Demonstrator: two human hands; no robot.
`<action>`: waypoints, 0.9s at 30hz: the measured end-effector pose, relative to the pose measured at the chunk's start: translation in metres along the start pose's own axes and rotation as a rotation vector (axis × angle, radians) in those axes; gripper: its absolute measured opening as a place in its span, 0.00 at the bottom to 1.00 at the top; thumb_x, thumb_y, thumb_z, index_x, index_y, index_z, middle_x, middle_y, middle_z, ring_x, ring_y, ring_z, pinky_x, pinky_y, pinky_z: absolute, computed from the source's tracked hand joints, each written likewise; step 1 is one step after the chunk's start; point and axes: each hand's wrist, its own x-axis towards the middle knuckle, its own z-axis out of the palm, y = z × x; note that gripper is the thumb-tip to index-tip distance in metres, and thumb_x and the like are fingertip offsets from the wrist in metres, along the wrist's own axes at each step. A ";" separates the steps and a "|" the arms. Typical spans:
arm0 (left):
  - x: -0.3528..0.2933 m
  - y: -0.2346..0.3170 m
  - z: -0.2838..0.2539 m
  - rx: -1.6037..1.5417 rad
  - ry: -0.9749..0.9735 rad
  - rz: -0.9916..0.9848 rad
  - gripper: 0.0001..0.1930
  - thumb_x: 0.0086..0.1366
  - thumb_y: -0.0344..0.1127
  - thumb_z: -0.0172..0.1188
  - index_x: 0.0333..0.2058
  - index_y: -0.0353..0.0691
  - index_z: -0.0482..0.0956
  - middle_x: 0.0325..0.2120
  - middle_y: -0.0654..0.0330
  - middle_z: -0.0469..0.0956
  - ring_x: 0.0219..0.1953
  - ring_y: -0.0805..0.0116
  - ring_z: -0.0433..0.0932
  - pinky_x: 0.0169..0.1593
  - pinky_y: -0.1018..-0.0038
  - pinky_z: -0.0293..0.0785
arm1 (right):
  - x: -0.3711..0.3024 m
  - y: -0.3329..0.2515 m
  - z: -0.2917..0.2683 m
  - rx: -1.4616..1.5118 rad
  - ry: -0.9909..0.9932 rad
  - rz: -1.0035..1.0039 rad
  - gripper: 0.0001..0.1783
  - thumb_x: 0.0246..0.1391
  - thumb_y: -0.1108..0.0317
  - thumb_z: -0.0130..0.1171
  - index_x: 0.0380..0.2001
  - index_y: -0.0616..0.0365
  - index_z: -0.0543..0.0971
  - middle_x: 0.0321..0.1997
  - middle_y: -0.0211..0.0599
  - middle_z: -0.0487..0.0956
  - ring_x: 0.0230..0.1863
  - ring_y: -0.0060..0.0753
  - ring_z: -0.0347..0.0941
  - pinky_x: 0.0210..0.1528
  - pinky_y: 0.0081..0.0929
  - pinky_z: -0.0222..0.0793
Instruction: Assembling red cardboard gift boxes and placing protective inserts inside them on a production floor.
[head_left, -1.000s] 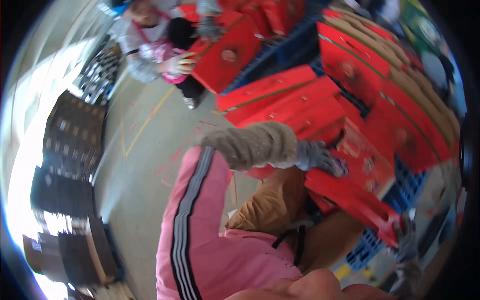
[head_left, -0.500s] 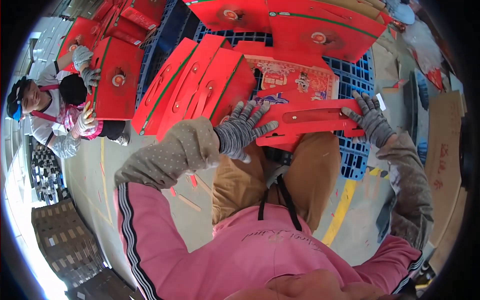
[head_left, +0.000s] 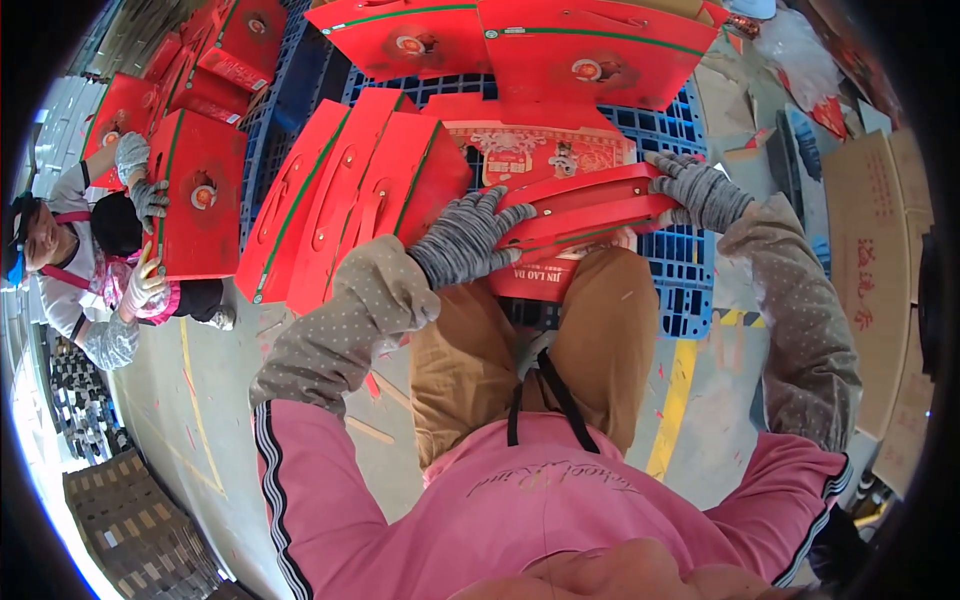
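L grip [head_left: 473,238], R grip [head_left: 692,192] on 1 box [head_left: 592,223], w/ 3 boxes [head_left: 340,205] L.

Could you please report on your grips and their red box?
Left grip on left end of red box; right grip on its right end. Box front showing between knees. Other red boxes close by on left.

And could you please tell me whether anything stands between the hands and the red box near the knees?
Nothing visible does, apart from the grey knit gloves: the left hand is at the red box's left end, the right hand at its right end.
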 end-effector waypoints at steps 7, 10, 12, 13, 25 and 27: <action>0.011 0.010 -0.004 0.093 -0.044 -0.121 0.35 0.61 0.56 0.50 0.63 0.50 0.53 0.59 0.46 0.60 0.55 0.43 0.65 0.58 0.56 0.61 | 0.004 -0.012 -0.013 -0.267 -0.132 0.062 0.36 0.55 0.46 0.49 0.65 0.36 0.53 0.68 0.42 0.54 0.66 0.50 0.53 0.62 0.51 0.51; 0.006 0.023 0.004 0.147 -0.084 -0.181 0.37 0.61 0.60 0.46 0.65 0.55 0.48 0.64 0.49 0.50 0.60 0.44 0.58 0.58 0.44 0.55 | -0.004 -0.029 -0.015 -0.187 -0.241 0.172 0.44 0.46 0.38 0.54 0.65 0.28 0.50 0.71 0.46 0.45 0.69 0.55 0.44 0.63 0.58 0.42; 0.008 0.023 0.007 0.124 -0.124 -0.204 0.39 0.59 0.64 0.45 0.65 0.59 0.44 0.66 0.51 0.42 0.63 0.43 0.51 0.57 0.35 0.49 | -0.009 -0.026 -0.005 -0.204 -0.182 0.163 0.46 0.42 0.37 0.57 0.65 0.26 0.52 0.71 0.45 0.44 0.68 0.58 0.44 0.64 0.58 0.39; 0.009 0.025 0.007 0.122 -0.125 -0.200 0.39 0.59 0.64 0.45 0.65 0.59 0.44 0.66 0.51 0.42 0.63 0.43 0.51 0.57 0.35 0.49 | -0.007 -0.028 -0.010 -0.199 -0.221 0.165 0.46 0.45 0.38 0.56 0.65 0.25 0.49 0.71 0.48 0.42 0.68 0.61 0.43 0.64 0.60 0.37; 0.019 0.023 0.007 0.055 -0.142 -0.251 0.43 0.57 0.66 0.49 0.66 0.56 0.44 0.65 0.50 0.46 0.63 0.45 0.52 0.59 0.38 0.49 | -0.006 -0.025 0.007 -0.246 -0.230 0.217 0.43 0.48 0.38 0.52 0.65 0.22 0.47 0.72 0.41 0.38 0.69 0.62 0.42 0.62 0.67 0.38; 0.017 0.023 0.012 0.066 -0.113 -0.250 0.43 0.56 0.65 0.49 0.66 0.56 0.44 0.64 0.49 0.47 0.63 0.45 0.52 0.58 0.38 0.49 | -0.004 -0.026 0.012 -0.244 -0.195 0.251 0.41 0.49 0.39 0.51 0.65 0.23 0.49 0.72 0.41 0.40 0.69 0.60 0.43 0.61 0.67 0.39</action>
